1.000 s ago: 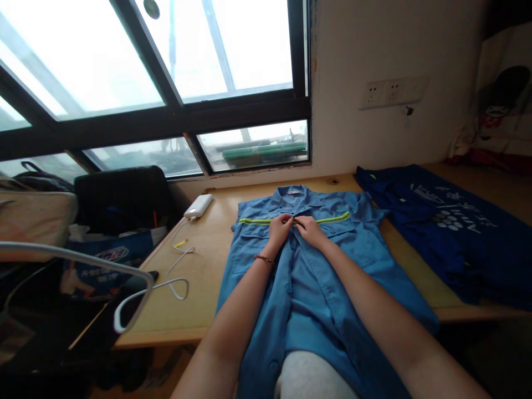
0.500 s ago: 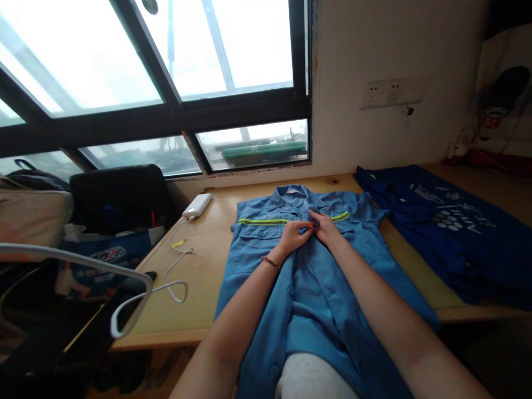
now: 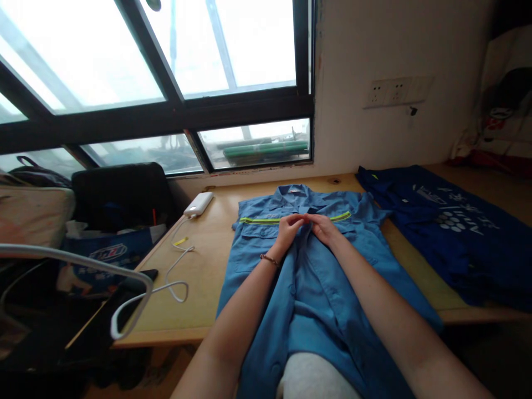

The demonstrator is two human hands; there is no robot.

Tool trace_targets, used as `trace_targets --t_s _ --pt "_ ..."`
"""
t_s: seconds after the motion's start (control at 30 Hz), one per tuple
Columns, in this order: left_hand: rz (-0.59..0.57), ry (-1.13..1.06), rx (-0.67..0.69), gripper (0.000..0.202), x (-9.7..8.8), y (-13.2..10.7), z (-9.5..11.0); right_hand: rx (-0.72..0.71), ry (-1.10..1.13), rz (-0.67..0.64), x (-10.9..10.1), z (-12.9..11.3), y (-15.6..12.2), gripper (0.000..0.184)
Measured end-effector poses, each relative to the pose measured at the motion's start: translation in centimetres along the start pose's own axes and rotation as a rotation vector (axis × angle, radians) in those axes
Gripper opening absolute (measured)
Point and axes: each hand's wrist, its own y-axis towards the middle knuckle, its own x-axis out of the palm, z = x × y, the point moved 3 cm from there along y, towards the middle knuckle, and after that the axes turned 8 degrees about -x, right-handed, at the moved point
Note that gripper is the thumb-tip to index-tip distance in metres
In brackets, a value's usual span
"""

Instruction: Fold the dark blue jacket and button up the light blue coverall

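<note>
Our left hand [image 3: 290,230] and right hand [image 3: 325,229] meet, pinching the front of the light-blue shirt [image 3: 313,280], which spills past the near edge of the desk [image 3: 199,282]; its top spreads toward the far edge, likely for steadiness.

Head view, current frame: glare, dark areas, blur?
Head view: window panes blown out nearly white; head view: lower left, beside the table, sinks into shadow; head view: left hand and right hand look soft, fine finger detail at the blue shirt unclear.
</note>
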Motion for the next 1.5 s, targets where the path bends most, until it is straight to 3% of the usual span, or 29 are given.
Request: trace_targets --t_s 0.07,0.17,0.3,0.37,0.57,0.7,0.93,1.1,1.27,1.5 --pt "0.071 -0.048 -0.003 0.016 -0.6 0.3 -0.4 -0.003 -0.033 -0.043 0.2 0.2 -0.1 0.021" --pt "0.187 -0.067 -0.031 0.017 -1.5 0.8 -1.3 -0.018 -0.068 0.043 -0.2 0.5 0.1 0.022" --pt "0.396 0.276 -0.044 0.018 -2.9 1.3 -2.2 -0.020 -0.067 0.100 -0.7 0.7 0.5 0.016" --pt "0.435 0.459 -0.043 0.022 -3.1 1.4 -2.5 0.009 -0.067 0.068 -0.7 0.7 0.5 0.014" --pt "0.272 0.825 -0.035 0.028 -2.3 1.7 -3.2 0.089 0.001 -0.030 -1.0 0.7 0.7 0.009" --pt "0.179 0.900 -0.023 0.023 -2.0 1.8 -3.2 0.064 0.077 -0.023 -1.6 0.7 1.1 0.010" --pt "0.223 0.672 -0.048 0.012 -2.6 1.9 -3.2 0.084 0.129 -0.001 -1.7 0.7 1.3 0.011" --pt "0.283 0.239 -0.148 0.011 -3.1 1.9 -2.6 0.102 0.087 0.002 -1.3 0.4 0.8 0.010" --pt "0.163 -0.273 -0.360 0.019 -2.4 1.3 -2.3 0.088 -0.085 -0.100 -0.2 0.0 0.0 0.014" --pt "0.130 -0.377 -0.409 0.024 -2.3 0.7 -2.4 -0.110 -0.469 -0.006 0.1 0.1 -0.1 0.019"
